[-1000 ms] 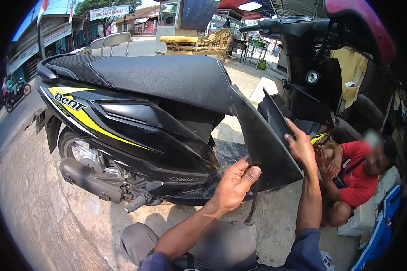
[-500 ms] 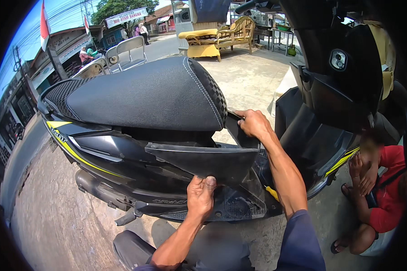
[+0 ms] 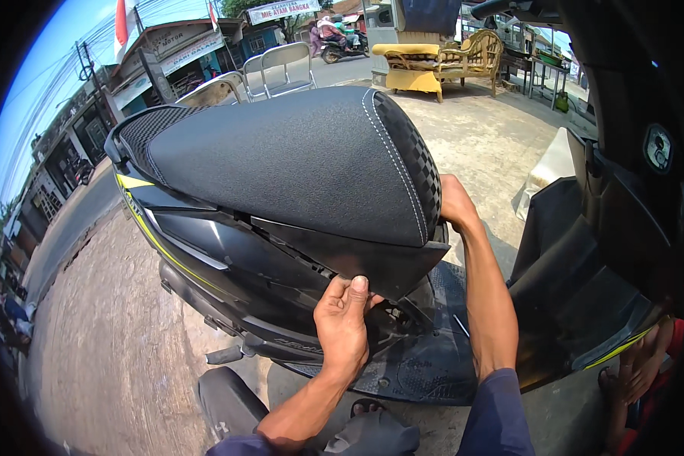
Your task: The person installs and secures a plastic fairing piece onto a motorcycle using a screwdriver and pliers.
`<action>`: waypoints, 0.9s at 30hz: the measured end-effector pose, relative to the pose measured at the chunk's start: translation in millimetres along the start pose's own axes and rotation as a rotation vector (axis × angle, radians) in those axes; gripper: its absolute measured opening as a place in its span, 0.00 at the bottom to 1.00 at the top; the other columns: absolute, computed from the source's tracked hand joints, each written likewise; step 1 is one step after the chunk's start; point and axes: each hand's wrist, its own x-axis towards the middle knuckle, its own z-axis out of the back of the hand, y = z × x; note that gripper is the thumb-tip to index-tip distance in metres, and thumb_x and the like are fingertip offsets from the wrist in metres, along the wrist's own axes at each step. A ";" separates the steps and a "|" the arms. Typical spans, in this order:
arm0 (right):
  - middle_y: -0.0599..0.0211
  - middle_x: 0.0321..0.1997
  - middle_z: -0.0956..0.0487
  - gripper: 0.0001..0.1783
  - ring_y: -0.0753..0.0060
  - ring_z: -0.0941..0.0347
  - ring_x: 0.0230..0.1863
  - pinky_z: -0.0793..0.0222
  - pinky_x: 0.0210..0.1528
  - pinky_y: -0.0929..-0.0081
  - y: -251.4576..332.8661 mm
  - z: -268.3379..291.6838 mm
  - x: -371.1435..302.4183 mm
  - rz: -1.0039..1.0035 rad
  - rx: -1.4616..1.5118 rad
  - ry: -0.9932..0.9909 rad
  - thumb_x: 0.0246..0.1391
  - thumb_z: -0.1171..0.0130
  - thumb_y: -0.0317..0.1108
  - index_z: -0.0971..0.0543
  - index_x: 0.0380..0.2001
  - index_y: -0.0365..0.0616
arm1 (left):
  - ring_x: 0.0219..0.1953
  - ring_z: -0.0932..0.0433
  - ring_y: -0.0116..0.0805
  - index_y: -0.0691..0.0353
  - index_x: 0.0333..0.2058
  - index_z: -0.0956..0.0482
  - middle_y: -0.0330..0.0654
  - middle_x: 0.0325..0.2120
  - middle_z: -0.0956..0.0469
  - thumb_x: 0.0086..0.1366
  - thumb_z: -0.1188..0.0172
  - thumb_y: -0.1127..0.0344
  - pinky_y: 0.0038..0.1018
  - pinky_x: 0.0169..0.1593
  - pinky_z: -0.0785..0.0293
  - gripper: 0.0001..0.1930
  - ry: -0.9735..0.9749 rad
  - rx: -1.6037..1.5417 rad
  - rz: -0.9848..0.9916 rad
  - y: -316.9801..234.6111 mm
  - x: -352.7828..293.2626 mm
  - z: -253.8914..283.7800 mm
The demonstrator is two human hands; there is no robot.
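A black plastic body panel (image 3: 395,267) of a scooter sits just under the front end of the black seat (image 3: 281,163). My left hand (image 3: 343,319) pinches the panel's lower edge, thumb on its outer face. Around the seat's front, my right hand (image 3: 457,204) reaches to the far side, where its fingers are hidden. Below the panel, a gap in the bodywork (image 3: 395,313) shows some inner parts. On the footboard (image 3: 410,372), a thin metal rod (image 3: 461,325) shows beside my right forearm.
The front shield (image 3: 585,235) rises on the right. At the lower right sits a person in red (image 3: 646,372), partly cut off. Folding chairs (image 3: 285,72) and a yellow wooden bench (image 3: 463,64) stand beyond the scooter; a motorbike with riders (image 3: 340,42) is on the road.
The panel has moved back and in, up under the seat's front. My right hand has gone from the panel's visible far end to behind the seat. The view has shifted.
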 end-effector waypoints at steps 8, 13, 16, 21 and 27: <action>0.58 0.56 0.17 0.24 0.71 0.19 0.53 0.25 0.56 0.75 -57.5 -40.9 -42.6 0.075 1.057 0.040 0.71 0.49 0.36 0.25 0.63 0.31 | 0.27 0.13 0.29 0.71 0.36 0.14 0.45 0.24 0.14 0.75 0.38 0.58 0.25 0.32 0.18 0.18 -0.017 1.040 -0.068 -71.3 -7.4 13.3; 0.58 0.52 0.16 0.26 0.69 0.18 0.49 0.24 0.53 0.74 -30.8 -56.1 -47.4 0.091 1.038 -0.157 0.72 0.55 0.42 0.21 0.56 0.31 | 0.58 0.27 0.51 0.57 0.55 0.18 0.48 0.50 0.22 0.60 0.28 0.62 0.42 0.57 0.30 0.23 -0.095 1.461 -0.873 -81.0 -8.6 20.0; 0.58 0.50 0.15 0.26 0.70 0.17 0.46 0.22 0.51 0.73 -32.6 -65.1 -43.7 0.143 1.114 -0.235 0.72 0.56 0.43 0.20 0.54 0.32 | 0.70 0.39 0.59 0.52 0.67 0.28 0.56 0.62 0.33 0.61 0.28 0.59 0.62 0.71 0.51 0.35 0.032 1.575 -0.786 -76.9 -10.6 23.7; 0.55 0.55 0.17 0.26 0.60 0.17 0.51 0.20 0.55 0.66 -48.9 -72.7 -34.4 0.113 1.442 -0.142 0.74 0.62 0.44 0.23 0.59 0.36 | 0.77 0.49 0.59 0.48 0.73 0.37 0.62 0.73 0.47 0.64 0.30 0.57 0.66 0.74 0.64 0.41 0.025 1.601 -0.801 -71.9 -0.3 33.3; 0.58 0.49 0.14 0.23 0.70 0.16 0.44 0.21 0.48 0.74 -16.2 -88.7 -39.5 0.153 1.277 -0.340 0.72 0.52 0.44 0.17 0.50 0.36 | 0.78 0.51 0.58 0.45 0.74 0.38 0.62 0.75 0.52 0.63 0.30 0.55 0.65 0.74 0.73 0.43 -0.004 1.610 -0.818 -59.6 -0.1 43.2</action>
